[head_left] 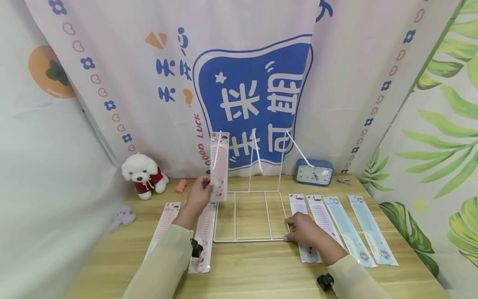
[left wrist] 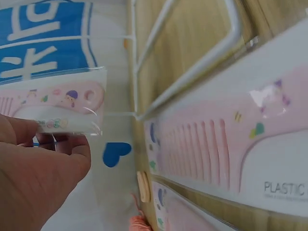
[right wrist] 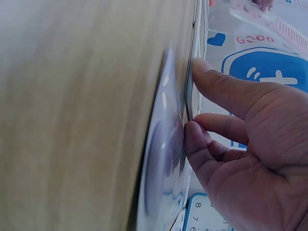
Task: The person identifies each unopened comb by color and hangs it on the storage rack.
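Note:
A white wire rack (head_left: 248, 240) stands mid-table with slanted hooks rising at its back. My left hand (head_left: 206, 187) pinches the lower end of a pink comb package (head_left: 219, 164) that hangs upright at the rack's left hook. In the left wrist view the left hand (left wrist: 62, 144) grips this package (left wrist: 62, 103) by its clear edge. My right hand (head_left: 289, 229) rests on the table at the base's front right corner, over a pale comb package (head_left: 307, 252). In the right wrist view its fingertips (right wrist: 199, 67) touch the base wire (right wrist: 198, 29) and the package (right wrist: 163, 168).
Two pink comb packages (head_left: 164, 222) (head_left: 204, 243) lie left of the rack. Several pale and blue ones (head_left: 345, 228) lie to its right. A plush dog (head_left: 143, 174), an orange trinket (head_left: 181, 185), a blue clock (head_left: 314, 172) and a clip (head_left: 344, 181) line the back edge.

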A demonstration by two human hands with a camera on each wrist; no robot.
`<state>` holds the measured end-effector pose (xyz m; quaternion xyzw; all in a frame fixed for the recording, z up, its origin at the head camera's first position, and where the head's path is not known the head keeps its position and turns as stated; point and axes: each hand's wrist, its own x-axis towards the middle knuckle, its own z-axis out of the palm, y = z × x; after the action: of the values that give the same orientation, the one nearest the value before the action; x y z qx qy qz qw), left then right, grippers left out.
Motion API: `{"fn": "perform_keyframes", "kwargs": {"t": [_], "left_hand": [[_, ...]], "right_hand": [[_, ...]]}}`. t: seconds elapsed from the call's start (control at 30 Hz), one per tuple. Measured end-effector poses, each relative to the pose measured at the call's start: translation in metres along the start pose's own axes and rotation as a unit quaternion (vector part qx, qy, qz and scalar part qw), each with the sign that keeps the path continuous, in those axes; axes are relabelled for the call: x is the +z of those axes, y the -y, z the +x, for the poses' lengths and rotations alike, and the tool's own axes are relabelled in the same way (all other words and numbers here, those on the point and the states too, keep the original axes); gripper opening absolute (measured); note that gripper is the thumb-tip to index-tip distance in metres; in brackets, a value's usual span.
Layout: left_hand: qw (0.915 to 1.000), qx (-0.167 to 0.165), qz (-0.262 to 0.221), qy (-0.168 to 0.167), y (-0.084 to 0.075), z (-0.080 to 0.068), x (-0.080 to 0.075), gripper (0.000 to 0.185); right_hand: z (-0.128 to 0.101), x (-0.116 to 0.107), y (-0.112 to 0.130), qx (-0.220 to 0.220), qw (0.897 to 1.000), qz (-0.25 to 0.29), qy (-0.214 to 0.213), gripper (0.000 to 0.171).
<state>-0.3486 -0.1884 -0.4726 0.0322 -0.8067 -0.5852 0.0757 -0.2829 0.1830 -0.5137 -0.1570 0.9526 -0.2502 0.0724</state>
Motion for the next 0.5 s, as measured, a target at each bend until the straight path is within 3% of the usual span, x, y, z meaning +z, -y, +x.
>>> {"fn": "perform_keyframes", "kwargs": {"t": [0.17,0.33,0.5], "left_hand": [[0.9981,0.022,0.056,0.014,-0.001,0.011,0.003,0.019],[0.9955,0.043,0.085,0.005,-0.001,0.02,0.007,0.014],[0.9948,0.045,0.091,-0.005,0.0,0.024,0.008,0.014]], "right_hand": [[0.001,-0.001,0.001,-0.005,1.0,-0.005,-0.001,0.036],[0.001,0.0,0.001,0.0,1.0,-0.003,-0.002,0.029],[0.0,-0.001,0.002,0.012,1.0,0.002,0.001,0.043]]}}
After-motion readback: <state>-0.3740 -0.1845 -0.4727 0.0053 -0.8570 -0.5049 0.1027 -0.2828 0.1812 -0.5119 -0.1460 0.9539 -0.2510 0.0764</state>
